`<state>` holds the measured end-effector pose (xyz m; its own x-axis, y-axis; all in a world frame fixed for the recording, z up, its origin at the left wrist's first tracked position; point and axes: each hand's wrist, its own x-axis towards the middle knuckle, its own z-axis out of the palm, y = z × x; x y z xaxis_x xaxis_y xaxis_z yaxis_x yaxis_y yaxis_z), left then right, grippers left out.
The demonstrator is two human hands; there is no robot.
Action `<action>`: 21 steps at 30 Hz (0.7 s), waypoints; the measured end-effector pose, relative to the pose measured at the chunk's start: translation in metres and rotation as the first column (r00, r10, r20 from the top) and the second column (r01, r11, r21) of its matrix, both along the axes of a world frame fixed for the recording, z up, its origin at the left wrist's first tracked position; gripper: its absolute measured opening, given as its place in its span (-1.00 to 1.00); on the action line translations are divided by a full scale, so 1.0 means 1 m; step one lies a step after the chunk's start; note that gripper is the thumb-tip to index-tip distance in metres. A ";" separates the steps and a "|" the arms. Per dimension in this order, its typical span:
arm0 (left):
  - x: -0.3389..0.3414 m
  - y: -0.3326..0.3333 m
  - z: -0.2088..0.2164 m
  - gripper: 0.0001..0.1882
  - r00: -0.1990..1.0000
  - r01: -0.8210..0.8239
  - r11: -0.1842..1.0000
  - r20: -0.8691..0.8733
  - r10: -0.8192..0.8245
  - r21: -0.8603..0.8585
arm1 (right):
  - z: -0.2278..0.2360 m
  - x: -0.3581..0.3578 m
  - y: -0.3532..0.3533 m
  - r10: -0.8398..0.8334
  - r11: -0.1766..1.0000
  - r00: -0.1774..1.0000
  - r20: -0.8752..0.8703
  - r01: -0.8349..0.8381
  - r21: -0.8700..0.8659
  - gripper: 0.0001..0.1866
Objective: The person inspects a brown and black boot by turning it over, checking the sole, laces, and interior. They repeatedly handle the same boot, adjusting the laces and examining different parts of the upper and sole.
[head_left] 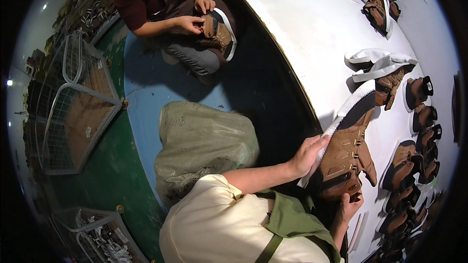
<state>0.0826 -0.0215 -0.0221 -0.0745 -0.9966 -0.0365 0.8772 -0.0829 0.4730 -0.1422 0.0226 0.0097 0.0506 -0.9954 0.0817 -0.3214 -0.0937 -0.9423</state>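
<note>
A brown and black shoe (343, 158) with a white, tooth-edged sole is held up tilted over the edge of the table. My left hand (309, 156) grips the white sole edge, its fingers closed against it. At the shoe's lower end, my right hand (350, 207) pinches the dark collar; some of its fingers are hidden behind the shoe. Just beyond it on the table lies another brown shoe (388, 87), with white sole pieces (382, 63) over it.
A white table (302, 34) runs along the right, lined with several brown and black shoes (400, 165). A filled, greenish sack (207, 134) stands left of my arm. Across from me, a seated co-worker's hands (190, 24) hold a similar shoe. Wire carts (73, 131) stand at far left.
</note>
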 end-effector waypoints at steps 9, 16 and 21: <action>-0.026 -0.013 0.035 -0.56 0.987 0.049 0.998 -0.154 -0.042 0.042 | 0.009 -0.030 0.009 0.037 0.975 0.980 -0.194 -0.078 -0.207 -0.37; -0.062 -0.025 0.057 -0.54 0.983 0.125 0.992 -0.134 -0.122 0.015 | 0.024 -0.053 0.022 -0.022 0.985 0.998 -0.061 0.011 -0.171 -0.55; -0.098 -0.043 0.050 -0.68 0.979 0.203 0.969 0.058 -0.197 -0.142 | 0.027 -0.061 0.032 -0.216 0.949 0.963 0.159 0.245 -0.197 -0.78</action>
